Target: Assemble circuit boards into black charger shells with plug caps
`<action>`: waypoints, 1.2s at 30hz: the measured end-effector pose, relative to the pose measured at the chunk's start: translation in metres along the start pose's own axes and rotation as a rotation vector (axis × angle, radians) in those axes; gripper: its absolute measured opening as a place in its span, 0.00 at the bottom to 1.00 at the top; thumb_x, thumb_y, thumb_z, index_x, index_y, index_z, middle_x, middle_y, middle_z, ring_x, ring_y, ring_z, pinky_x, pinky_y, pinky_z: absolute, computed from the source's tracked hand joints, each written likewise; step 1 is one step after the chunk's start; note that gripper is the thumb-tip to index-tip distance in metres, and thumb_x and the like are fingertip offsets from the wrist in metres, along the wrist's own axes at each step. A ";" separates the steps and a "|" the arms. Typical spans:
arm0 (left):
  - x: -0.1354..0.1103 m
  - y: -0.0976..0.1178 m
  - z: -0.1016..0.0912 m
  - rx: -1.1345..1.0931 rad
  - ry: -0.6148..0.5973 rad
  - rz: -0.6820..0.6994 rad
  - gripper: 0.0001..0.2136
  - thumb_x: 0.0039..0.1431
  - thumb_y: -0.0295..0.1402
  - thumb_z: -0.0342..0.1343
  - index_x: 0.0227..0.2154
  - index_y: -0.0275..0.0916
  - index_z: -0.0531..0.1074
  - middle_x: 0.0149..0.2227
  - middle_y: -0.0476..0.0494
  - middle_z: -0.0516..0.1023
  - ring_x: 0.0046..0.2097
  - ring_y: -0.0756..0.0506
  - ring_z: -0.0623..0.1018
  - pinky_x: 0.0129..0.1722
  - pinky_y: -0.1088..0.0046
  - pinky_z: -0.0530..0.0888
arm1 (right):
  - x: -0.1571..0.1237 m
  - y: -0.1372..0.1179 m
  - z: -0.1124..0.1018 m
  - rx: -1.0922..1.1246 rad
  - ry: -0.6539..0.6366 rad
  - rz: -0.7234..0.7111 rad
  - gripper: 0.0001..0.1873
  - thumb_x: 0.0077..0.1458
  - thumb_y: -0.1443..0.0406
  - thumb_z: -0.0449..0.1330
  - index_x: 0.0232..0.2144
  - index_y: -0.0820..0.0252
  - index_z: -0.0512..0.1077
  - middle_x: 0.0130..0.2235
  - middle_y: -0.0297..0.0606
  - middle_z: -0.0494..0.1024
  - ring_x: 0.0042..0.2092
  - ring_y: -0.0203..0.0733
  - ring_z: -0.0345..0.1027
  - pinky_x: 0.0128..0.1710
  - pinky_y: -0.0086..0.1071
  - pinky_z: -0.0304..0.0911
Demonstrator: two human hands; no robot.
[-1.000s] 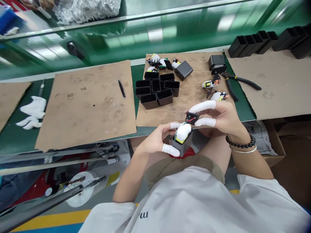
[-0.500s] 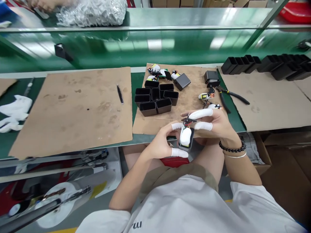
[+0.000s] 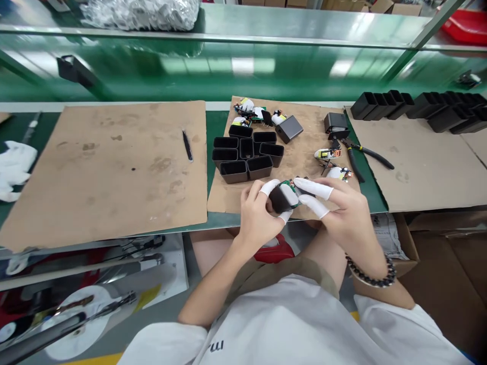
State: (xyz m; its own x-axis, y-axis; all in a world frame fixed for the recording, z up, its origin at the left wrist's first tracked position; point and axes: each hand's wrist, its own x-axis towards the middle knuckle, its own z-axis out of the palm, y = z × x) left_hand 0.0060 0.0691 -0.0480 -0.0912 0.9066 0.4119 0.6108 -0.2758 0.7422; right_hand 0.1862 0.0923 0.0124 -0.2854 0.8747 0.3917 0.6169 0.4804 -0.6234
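Observation:
My left hand [image 3: 258, 215] grips a small black plastic housing [image 3: 279, 201] with a white and green electronic part [image 3: 288, 191] pushed into it. My right hand [image 3: 338, 208] meets it from the right, its white finger cots pinching the top of that part. Both hands hover over the front edge of the middle cardboard sheet [image 3: 300, 157]. A cluster of several empty black housings [image 3: 247, 152] stands just beyond my hands. Loose circuit parts [image 3: 327, 153] lie to the right of them.
Black-handled pliers [image 3: 361, 154] and a closed black case [image 3: 288, 128] lie on the middle sheet. A black pen [image 3: 187, 145] rests on the big left cardboard [image 3: 110, 162]. Rows of black housings [image 3: 418, 104] line the far right. White gloves [image 3: 13, 165] lie at far left.
Both hands moved up and forward to the cardboard's edge. The housing has tipped onto its side, and the white part sits deeper in it than a second ago.

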 end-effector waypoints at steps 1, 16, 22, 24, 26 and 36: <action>0.000 0.000 0.004 0.030 0.020 0.005 0.25 0.47 0.28 0.66 0.51 0.39 0.73 0.28 0.54 0.67 0.33 0.45 0.74 0.49 0.61 0.74 | -0.003 -0.004 0.007 -0.085 0.033 -0.011 0.14 0.64 0.66 0.64 0.50 0.49 0.83 0.43 0.41 0.84 0.43 0.47 0.77 0.42 0.41 0.74; -0.022 -0.025 -0.023 0.253 -0.142 0.087 0.25 0.61 0.33 0.60 0.61 0.38 0.67 0.53 0.35 0.78 0.54 0.36 0.77 0.60 0.53 0.67 | -0.043 -0.005 0.096 -0.075 0.380 -0.105 0.23 0.63 0.69 0.65 0.59 0.51 0.72 0.55 0.45 0.82 0.54 0.49 0.80 0.52 0.43 0.79; -0.039 -0.024 -0.042 0.134 0.011 -0.021 0.20 0.65 0.35 0.61 0.60 0.45 0.70 0.52 0.40 0.79 0.54 0.39 0.77 0.59 0.57 0.71 | -0.015 -0.003 0.069 -0.095 0.205 -0.114 0.12 0.61 0.66 0.66 0.48 0.51 0.78 0.40 0.40 0.84 0.39 0.46 0.81 0.39 0.39 0.78; -0.045 -0.027 -0.052 0.143 0.072 -0.087 0.19 0.65 0.36 0.61 0.58 0.47 0.72 0.52 0.41 0.79 0.54 0.40 0.77 0.59 0.57 0.71 | -0.013 -0.002 0.058 -0.070 0.171 -0.103 0.14 0.60 0.66 0.67 0.48 0.49 0.79 0.43 0.41 0.83 0.42 0.48 0.80 0.41 0.40 0.77; -0.051 -0.033 -0.060 0.187 0.123 -0.136 0.18 0.64 0.35 0.62 0.56 0.47 0.74 0.51 0.42 0.79 0.54 0.39 0.77 0.61 0.56 0.70 | -0.016 0.000 0.050 -0.058 0.165 -0.058 0.12 0.61 0.65 0.66 0.47 0.49 0.79 0.43 0.42 0.81 0.42 0.48 0.79 0.41 0.42 0.75; -0.051 -0.045 -0.057 0.309 0.174 -0.093 0.13 0.64 0.34 0.61 0.52 0.46 0.76 0.49 0.41 0.81 0.52 0.37 0.79 0.64 0.47 0.62 | -0.022 0.030 0.057 -0.253 0.179 -0.055 0.11 0.63 0.63 0.63 0.47 0.54 0.79 0.42 0.45 0.80 0.42 0.51 0.74 0.45 0.48 0.72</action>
State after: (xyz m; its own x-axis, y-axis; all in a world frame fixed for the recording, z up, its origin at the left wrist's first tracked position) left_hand -0.0617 0.0168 -0.0723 -0.2739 0.8482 0.4533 0.7998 -0.0608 0.5972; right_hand 0.1689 0.0913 -0.0536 -0.2030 0.8121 0.5471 0.7736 0.4756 -0.4188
